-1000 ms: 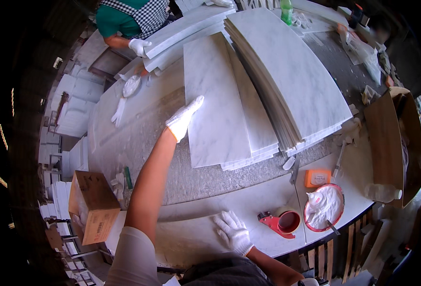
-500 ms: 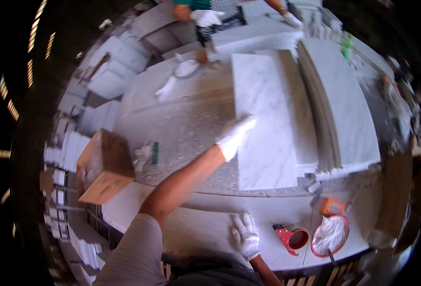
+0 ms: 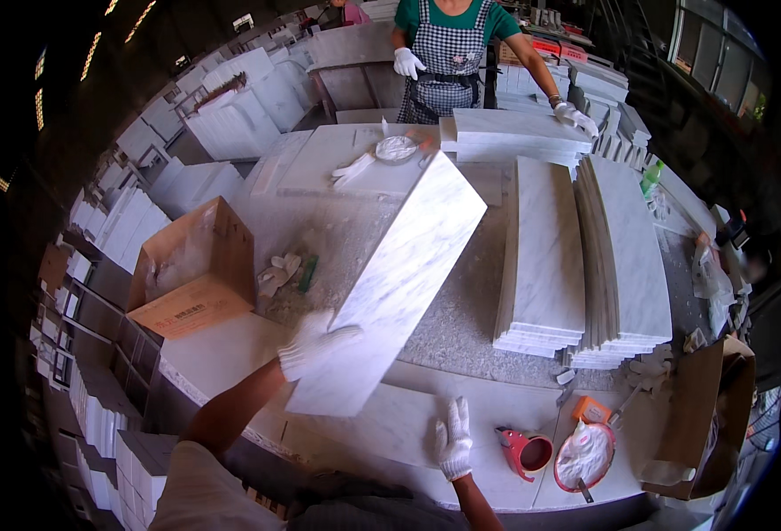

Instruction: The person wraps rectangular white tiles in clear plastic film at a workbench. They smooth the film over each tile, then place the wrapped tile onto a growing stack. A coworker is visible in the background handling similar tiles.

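A long white marble slab (image 3: 399,283) with grey veining leans at a slant over the table, its lower end near the front edge. My left hand (image 3: 315,345), in a white knit glove, is closed on the slab's left edge near that end; motion blurs it slightly. To the right, my gloved right hand (image 3: 454,440) rests at the front of the table with its fingers stretched out, holding nothing. Beside it lie a red tape dispenser (image 3: 527,451) and a red-rimmed bowl of white paste (image 3: 584,456) with a tool in it. An orange box (image 3: 592,409) touches the bowl's far side.
Two stacks of marble slabs, a nearer one (image 3: 545,265) and a right one (image 3: 625,257), stand on the dusty table. Cardboard boxes flank it at left (image 3: 198,265) and right (image 3: 704,416). Across the table, a co-worker in an apron (image 3: 448,57) rests a gloved hand on slabs.
The slab has left the top of the nearer stack and swung left and toward me, tilting up in my left hand. My right hand stays at the table's front. The view has tilted up.
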{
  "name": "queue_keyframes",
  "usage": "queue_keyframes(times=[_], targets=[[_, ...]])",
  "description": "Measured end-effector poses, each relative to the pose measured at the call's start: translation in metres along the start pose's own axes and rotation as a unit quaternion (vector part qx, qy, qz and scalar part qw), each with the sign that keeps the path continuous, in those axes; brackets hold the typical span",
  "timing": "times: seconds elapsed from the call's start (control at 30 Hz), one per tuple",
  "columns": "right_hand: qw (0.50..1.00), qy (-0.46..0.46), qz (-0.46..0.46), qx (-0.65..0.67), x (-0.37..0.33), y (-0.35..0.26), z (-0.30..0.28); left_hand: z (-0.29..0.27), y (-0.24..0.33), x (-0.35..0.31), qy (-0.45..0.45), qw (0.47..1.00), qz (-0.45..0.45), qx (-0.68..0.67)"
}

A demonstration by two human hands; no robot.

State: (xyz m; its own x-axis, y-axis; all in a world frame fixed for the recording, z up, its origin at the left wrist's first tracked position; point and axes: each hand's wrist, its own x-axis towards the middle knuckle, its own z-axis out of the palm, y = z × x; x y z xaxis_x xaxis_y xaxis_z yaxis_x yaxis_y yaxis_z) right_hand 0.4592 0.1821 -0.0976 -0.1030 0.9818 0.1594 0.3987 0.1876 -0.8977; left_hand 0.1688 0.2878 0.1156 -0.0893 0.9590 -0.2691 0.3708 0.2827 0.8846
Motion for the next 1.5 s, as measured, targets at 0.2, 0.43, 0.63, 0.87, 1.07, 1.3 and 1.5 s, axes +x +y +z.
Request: queue_keyframes(times=[0.2, 0.43, 0.63, 0.87, 1.07, 1.3, 1.5], targets=[[0.996, 0.043, 0.0, -0.072, -0.018, 0.025, 0.018, -0.049, -0.029, -0.051, 0.001, 0.941, 0.106, 0.321], [0.994, 0.068, 0.085, 0.011, -0.045, 0.017, 0.017, -0.049, -0.082, -0.077, -0.011, 0.74, 0.388, 0.55], [0.984, 0.04, 0.162, -0.069, -0.066, 0.036, 0.017, -0.042, -0.119, -0.096, -0.094, 0.702, 0.384, 0.592], [0.988, 0.042, 0.123, -0.087, -0.084, 0.084, 0.019, -0.029, -0.138, -0.102, -0.044, 0.672, 0.505, 0.541], [0.995, -0.01, 0.042, 0.091, -0.065, 0.046, -0.006, -0.015, -0.177, -0.118, -0.045, 0.72, 0.44, 0.535], [0.965, -0.045, -0.173, -0.193, -0.057, 0.037, -0.022, -0.017, -0.188, -0.123, -0.075, 0.74, 0.374, 0.554], [0.991, 0.004, 0.127, 0.039, -0.087, 0.164, -0.03, -0.01, -0.195, -0.119, -0.088, 0.769, 0.368, 0.515]])
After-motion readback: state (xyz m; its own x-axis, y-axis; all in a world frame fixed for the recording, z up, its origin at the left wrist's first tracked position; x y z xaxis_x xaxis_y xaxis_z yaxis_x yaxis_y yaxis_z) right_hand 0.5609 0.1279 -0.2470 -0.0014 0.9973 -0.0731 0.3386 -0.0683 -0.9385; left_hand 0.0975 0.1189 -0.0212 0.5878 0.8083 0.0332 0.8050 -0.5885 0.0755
